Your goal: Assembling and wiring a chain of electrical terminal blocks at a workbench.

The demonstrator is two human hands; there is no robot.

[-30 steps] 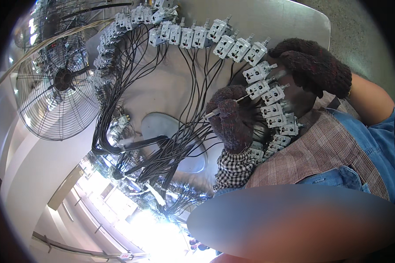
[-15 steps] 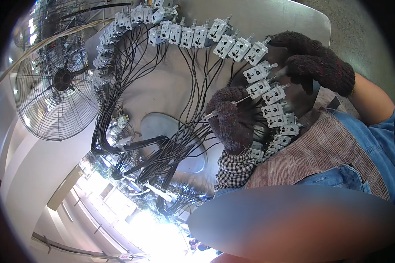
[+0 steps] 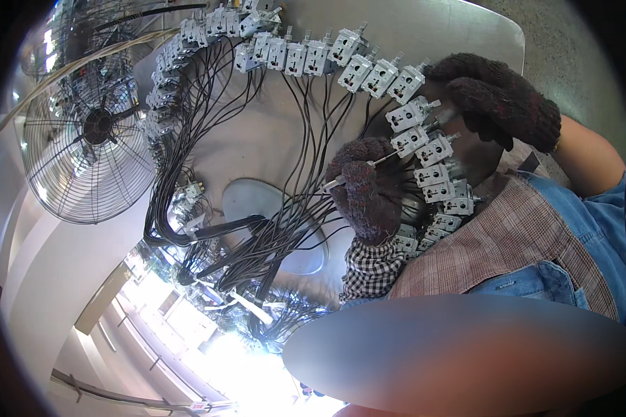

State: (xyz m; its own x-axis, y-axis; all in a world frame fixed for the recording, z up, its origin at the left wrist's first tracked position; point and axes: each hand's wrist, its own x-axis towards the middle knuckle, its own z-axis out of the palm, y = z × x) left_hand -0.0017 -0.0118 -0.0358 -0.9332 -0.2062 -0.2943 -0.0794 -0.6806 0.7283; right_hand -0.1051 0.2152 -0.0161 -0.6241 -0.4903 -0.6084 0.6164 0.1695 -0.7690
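Note:
My left hand [image 3: 363, 191], in a dark knitted glove, is closed around a thin metal rod tool [image 3: 384, 159]. One end sticks out on the left of the glove; the slim end reaches a grey box-shaped block [image 3: 410, 141] with round holes. Black wires run in a bundle beside this hand. My right hand [image 3: 501, 101], gloved alike, reaches over the table at the right, beside another grey block [image 3: 406, 84]. Its fingers are stretched out and partly apart, with their tips partly hidden in shadow.
Several similar grey blocks [image 3: 318, 57] form a curved row, trailing black wires [image 3: 188, 132] on the metal table [image 3: 452, 28]. A wire-cage fan [image 3: 99, 126] stands at the left. A pale oval plate [image 3: 247, 198] lies beneath the wires.
My right hand has shifted slightly, its fingers drawing a little closer together. My left hand and the rod tool look unmoved.

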